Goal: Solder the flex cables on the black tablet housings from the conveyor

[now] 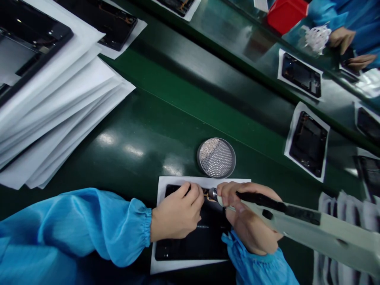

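A black device frame (192,241) lies on a white sheet (162,188) on the green bench in front of me. My left hand (176,213) rests on the frame's upper edge, its fingers curled and pressed down onto it. My right hand (247,221) is wrapped round a pale electric screwdriver (299,225); the tool's metal tip (212,194) sits at the frame's top edge, right beside my left fingertips. Both sleeves are blue.
A round metal dish of small screws (216,157) stands just beyond the frame. A stack of white sheets with black frames (56,99) fills the left. More frames on sheets (308,142) lie along the belt. Another person's hands (347,43) work at the top right, near a red bin (286,14).
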Demonstrator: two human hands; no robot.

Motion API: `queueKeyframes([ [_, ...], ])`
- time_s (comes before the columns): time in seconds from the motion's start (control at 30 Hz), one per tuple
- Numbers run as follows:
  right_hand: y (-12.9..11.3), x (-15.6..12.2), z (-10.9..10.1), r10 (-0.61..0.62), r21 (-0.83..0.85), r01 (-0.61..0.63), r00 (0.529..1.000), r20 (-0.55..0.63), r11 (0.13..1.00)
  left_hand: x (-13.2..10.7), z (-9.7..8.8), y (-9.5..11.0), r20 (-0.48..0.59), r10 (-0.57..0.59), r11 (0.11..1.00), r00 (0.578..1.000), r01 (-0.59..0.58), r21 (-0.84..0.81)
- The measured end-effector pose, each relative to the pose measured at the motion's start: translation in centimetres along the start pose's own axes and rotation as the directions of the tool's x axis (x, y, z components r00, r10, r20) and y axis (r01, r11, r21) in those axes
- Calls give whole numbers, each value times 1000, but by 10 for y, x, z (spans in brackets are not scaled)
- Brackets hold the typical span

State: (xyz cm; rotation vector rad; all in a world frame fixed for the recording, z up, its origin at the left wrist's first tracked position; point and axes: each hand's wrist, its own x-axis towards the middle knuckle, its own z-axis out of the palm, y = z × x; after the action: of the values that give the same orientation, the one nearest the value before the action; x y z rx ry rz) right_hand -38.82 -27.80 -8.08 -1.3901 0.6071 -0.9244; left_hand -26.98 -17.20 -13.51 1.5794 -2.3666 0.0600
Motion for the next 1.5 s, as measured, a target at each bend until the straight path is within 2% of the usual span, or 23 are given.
queueKeyframes([
  [0.2, -8, -1, -14, -17, -18, 18, 999, 46, 1000, -2, -1, -4, -22, 28, 1000, 999, -28, 7],
  [0.33, -18, 14, -25, -106, -54, 101, 990, -96, 993, -3, 0, -6, -32, 72, 997, 997, -73, -3],
  [0.43, -14, 34, -20, -148, -56, 141, 976, -158, 988, -3, 1, -7, -38, 69, 997, 997, -70, -15],
  [0.57, 1, 48, -10, -188, -54, 183, 976, -110, 982, -2, 1, -8, -28, 49, 998, 998, -50, -36],
  [0.77, 12, 47, -9, -197, -37, 194, 975, -101, 980, 0, -2, -8, 8, 16, 996, 1000, -15, -92],
  [1.1, 15, 48, -10, -176, -71, 170, 979, -98, 983, 0, -1, -5, -23, 6, 991, 1000, -9, -131],
  [1.23, 15, 48, -10, -178, -76, 170, 978, -111, 982, 0, -1, -3, -15, -41, 990, 999, 38, -139],
  [1.5, 21, 48, -8, -193, -112, 180, 974, -117, 977, -4, -2, 2, 39, -67, 987, 997, 72, -142],
])
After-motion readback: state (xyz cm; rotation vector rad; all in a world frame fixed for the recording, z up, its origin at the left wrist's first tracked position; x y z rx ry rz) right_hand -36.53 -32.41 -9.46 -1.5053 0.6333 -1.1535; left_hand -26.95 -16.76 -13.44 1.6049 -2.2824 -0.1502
